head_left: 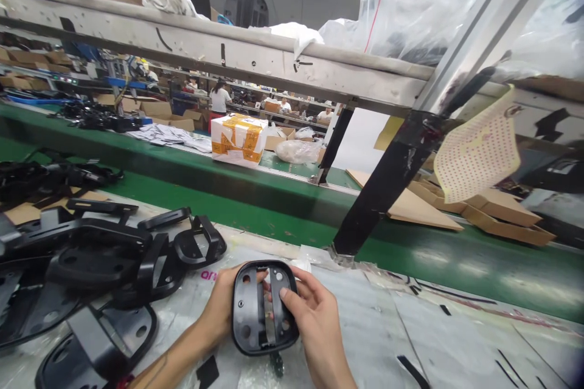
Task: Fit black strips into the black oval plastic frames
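Observation:
A black plastic housing [250, 316], a rounded square with a raised rim, round holes and a long slot, is held up over the work surface between both hands. My left hand [222, 301] grips its left side, with most of the fingers hidden behind it; some fingertips show through the slot. At the right edge my right hand [314, 316] holds it, thumb pressed on the inner face and fingers at the back. To the left lies a pile of similar black plastic parts with upright loops, the nearest black part [98, 340] close to my left forearm.
A green conveyor belt [274, 217] runs behind the work surface [365, 340]. A slanted black post [374, 194] rises at right of centre under an overhead shelf [246, 55]. Beyond stand a taped box [239, 138] and cardboard trays [506, 213]. Black strips are scattered at right. Several people work far back.

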### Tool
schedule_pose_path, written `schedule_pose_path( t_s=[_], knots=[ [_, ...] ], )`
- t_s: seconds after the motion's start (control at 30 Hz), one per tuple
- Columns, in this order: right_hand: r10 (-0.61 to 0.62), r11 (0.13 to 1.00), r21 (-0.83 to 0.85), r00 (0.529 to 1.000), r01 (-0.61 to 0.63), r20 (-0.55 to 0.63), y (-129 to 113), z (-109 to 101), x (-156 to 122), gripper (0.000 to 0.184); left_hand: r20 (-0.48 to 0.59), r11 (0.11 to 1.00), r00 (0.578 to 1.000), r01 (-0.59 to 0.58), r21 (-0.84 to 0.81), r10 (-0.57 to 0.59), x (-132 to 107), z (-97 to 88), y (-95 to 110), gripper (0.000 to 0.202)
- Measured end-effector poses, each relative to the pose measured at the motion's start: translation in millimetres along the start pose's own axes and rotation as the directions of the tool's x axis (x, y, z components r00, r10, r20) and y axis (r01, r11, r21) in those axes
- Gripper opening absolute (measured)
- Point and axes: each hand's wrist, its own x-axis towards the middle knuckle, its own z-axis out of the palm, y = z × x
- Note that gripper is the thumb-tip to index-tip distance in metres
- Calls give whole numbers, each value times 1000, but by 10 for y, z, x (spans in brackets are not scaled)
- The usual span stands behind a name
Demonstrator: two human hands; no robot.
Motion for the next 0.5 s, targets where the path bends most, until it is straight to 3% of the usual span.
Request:
schedule_pose_path(
  t_s=[0.1,0.2,0.37,0.5],
  knots=[
    [-30,998,46,998,32,-56,-62,39,-37,53,69,990,994,95,-102,-88,35,-11,-48,30],
    [-167,985,10,975,170,-148,-66,77,-68,48,157,985,973,170,6,-169,70,-75,-101,30],
    [-272,962,-27,946,271,-176,-3,104,-104,40,395,979,897,203,28,-197,2,-96,-83,35],
    [-318,948,-46,935,314,-155,30,90,-126,35,376,978,910,205,-43,-175,-20,-69,-92,36]
  ],
)
